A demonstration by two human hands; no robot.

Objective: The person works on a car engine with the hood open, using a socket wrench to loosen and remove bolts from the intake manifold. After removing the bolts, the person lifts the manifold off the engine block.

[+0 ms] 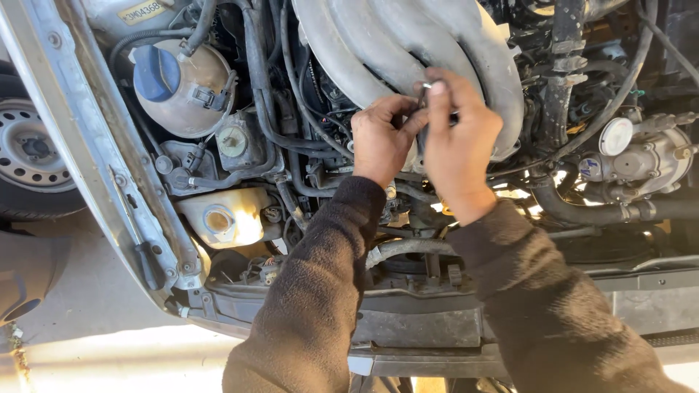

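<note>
Grey intake manifold [408, 51] fills the engine bay's middle. Both hands meet at its lower edge: left hand [380, 142] clenched on a dark hose, right hand [457, 138] pinching a small metal tool [424, 89]. Fitting appears unfinished.

Outdoors in hard sunlight: pale concrete ground [95, 298], a car wheel [29, 156] at the left edge, deep shadows
</note>
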